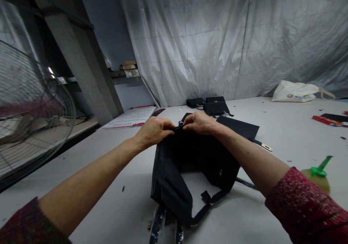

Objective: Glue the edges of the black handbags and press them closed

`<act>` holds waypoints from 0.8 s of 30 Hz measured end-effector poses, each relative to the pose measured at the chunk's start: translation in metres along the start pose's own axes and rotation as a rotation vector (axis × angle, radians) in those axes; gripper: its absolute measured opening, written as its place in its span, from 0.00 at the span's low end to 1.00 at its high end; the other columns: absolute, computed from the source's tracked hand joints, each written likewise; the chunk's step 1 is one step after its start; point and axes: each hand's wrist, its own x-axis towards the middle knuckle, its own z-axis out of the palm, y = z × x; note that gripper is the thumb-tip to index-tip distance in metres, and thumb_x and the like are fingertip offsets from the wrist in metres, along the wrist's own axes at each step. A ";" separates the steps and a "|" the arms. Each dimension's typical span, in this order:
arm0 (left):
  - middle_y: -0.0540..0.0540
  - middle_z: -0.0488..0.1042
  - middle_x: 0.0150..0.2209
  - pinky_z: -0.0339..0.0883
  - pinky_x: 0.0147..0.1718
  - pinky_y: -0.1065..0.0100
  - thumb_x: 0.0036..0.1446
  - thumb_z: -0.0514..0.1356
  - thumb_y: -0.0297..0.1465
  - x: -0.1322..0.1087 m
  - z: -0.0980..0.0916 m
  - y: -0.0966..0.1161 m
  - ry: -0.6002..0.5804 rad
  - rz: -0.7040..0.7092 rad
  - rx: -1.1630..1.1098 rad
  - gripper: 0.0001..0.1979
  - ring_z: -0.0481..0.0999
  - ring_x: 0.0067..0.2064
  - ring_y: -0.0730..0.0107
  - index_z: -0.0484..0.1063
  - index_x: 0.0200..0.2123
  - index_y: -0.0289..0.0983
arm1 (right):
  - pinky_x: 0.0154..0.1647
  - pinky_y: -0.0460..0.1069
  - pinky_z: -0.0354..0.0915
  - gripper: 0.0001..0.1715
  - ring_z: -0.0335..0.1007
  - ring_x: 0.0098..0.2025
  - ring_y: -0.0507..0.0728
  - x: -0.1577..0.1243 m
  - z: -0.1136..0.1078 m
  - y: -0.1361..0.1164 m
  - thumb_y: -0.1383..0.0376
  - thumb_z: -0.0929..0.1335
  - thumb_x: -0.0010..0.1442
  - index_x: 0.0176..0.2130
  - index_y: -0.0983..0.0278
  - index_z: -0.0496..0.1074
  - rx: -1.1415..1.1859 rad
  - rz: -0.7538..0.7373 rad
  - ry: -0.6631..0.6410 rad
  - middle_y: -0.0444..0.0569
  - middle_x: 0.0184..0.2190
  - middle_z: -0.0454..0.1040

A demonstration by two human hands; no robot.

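A black bag piece [174, 186] stands on the white table, curved open toward me, with straps hanging at its lower edge. My left hand [157, 131] pinches its top edge between thumb and fingers. Close to its right, my right hand [199, 123] pinches the same edge, with a small gap between the two hands. A small dark loop sticks up between them. Behind my right forearm lies a flat black panel [239, 127], and a strap with a pale metal end [266, 147] extends beside it.
Several black pieces [216, 107] lie at the back of the white table [108, 186]. To the right are a white cloth bag [295, 91], a red item [327, 120] and a container with a green nozzle [319, 175]. A wire fan guard [62, 102] stands left, near a printed sheet [127, 117].
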 end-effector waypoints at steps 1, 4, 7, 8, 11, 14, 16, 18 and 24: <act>0.52 0.80 0.34 0.64 0.37 0.70 0.54 0.63 0.32 -0.001 -0.001 0.001 0.005 0.019 0.058 0.06 0.76 0.38 0.68 0.79 0.36 0.43 | 0.29 0.44 0.55 0.09 0.66 0.27 0.49 0.000 0.000 0.000 0.62 0.71 0.53 0.34 0.60 0.81 -0.002 -0.001 0.001 0.40 0.23 0.74; 0.50 0.80 0.34 0.63 0.37 0.68 0.56 0.62 0.33 -0.002 -0.004 0.004 0.017 0.077 0.245 0.06 0.76 0.38 0.67 0.80 0.36 0.43 | 0.30 0.44 0.55 0.09 0.66 0.28 0.50 0.000 0.001 0.000 0.62 0.71 0.54 0.35 0.61 0.81 -0.009 -0.003 0.004 0.41 0.23 0.74; 0.49 0.79 0.34 0.62 0.35 0.67 0.57 0.62 0.34 -0.003 -0.004 0.003 0.019 0.119 0.414 0.06 0.76 0.37 0.65 0.80 0.34 0.42 | 0.30 0.44 0.55 0.10 0.65 0.28 0.50 -0.001 0.001 0.000 0.62 0.71 0.54 0.36 0.61 0.81 -0.010 -0.008 0.005 0.41 0.23 0.74; 0.48 0.79 0.33 0.62 0.34 0.67 0.57 0.62 0.35 -0.003 -0.004 0.003 0.022 0.132 0.453 0.06 0.76 0.37 0.65 0.79 0.34 0.41 | 0.30 0.45 0.55 0.10 0.65 0.27 0.49 -0.001 0.001 0.000 0.62 0.71 0.53 0.36 0.61 0.81 -0.008 -0.009 0.008 0.41 0.23 0.73; 0.49 0.79 0.36 0.63 0.35 0.68 0.59 0.61 0.34 -0.004 -0.005 0.001 0.025 0.191 0.472 0.07 0.76 0.38 0.66 0.79 0.37 0.42 | 0.29 0.45 0.54 0.10 0.65 0.27 0.49 -0.001 0.001 0.000 0.61 0.71 0.53 0.35 0.61 0.81 -0.005 -0.013 0.013 0.41 0.23 0.73; 0.51 0.78 0.39 0.64 0.37 0.69 0.60 0.59 0.32 -0.004 -0.005 0.000 0.020 0.239 0.444 0.09 0.77 0.40 0.68 0.78 0.42 0.44 | 0.29 0.45 0.54 0.09 0.66 0.28 0.50 -0.001 0.002 0.000 0.61 0.71 0.53 0.35 0.61 0.81 -0.003 -0.019 0.007 0.41 0.24 0.74; 0.52 0.78 0.39 0.64 0.37 0.69 0.60 0.59 0.31 -0.005 -0.005 0.000 0.019 0.244 0.450 0.09 0.77 0.40 0.69 0.78 0.42 0.44 | 0.29 0.45 0.53 0.09 0.66 0.29 0.50 -0.001 0.002 -0.001 0.62 0.70 0.54 0.35 0.61 0.81 -0.003 -0.022 0.002 0.41 0.24 0.74; 0.52 0.78 0.39 0.64 0.36 0.70 0.60 0.59 0.31 -0.005 -0.005 0.000 0.017 0.243 0.463 0.09 0.77 0.39 0.69 0.78 0.42 0.44 | 0.29 0.45 0.53 0.09 0.66 0.28 0.50 -0.001 0.003 -0.001 0.62 0.70 0.54 0.35 0.61 0.80 0.000 -0.025 0.001 0.41 0.24 0.74; 0.51 0.77 0.37 0.63 0.34 0.69 0.62 0.58 0.32 -0.004 -0.006 -0.001 0.005 0.300 0.565 0.09 0.77 0.38 0.68 0.78 0.40 0.44 | 0.28 0.45 0.53 0.09 0.66 0.28 0.51 -0.001 0.005 -0.001 0.61 0.71 0.53 0.35 0.60 0.80 0.002 -0.023 0.016 0.42 0.24 0.75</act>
